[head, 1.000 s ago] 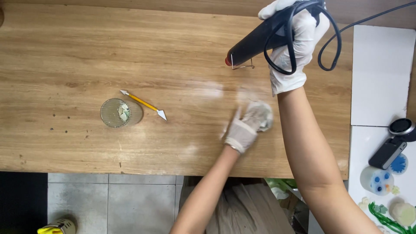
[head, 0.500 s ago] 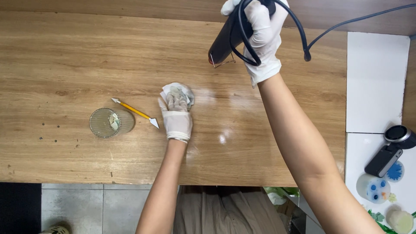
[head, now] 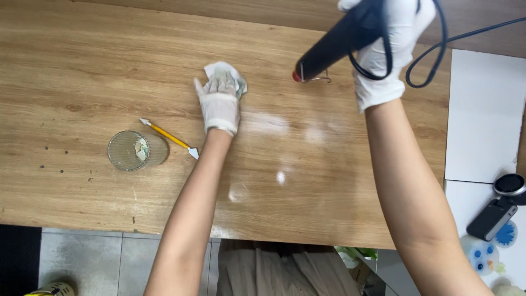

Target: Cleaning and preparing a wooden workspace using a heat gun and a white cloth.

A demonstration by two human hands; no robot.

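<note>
We see a crumpled white cloth (head: 226, 75), stained grey-green in its folds, lying on the wooden table (head: 82, 60) a little left of the middle and towards the far edge. The left hand (head: 219, 104), in a white glove, lies flat on top of the cloth with fingers spread, pressing it to the wood rather than clenching it. The right hand (head: 386, 46), also gloved, is closed around the grip of a black glue gun (head: 339, 41), held above the table with its red tip pointing down and left, well apart from the cloth; a black cord (head: 433, 60) loops around that hand.

Just left of the left forearm we find a yellow pencil-like tool (head: 169, 138) lying at a slant, and beside it a ribbed glass cup (head: 131, 151) with scraps inside. The tabletop is light oak-grain, with shiny smears near the middle. At the right sits a white board (head: 485, 109), and below it a black gadget (head: 493, 218). Grey floor tiles (head: 82, 257) show beneath the near edge.
</note>
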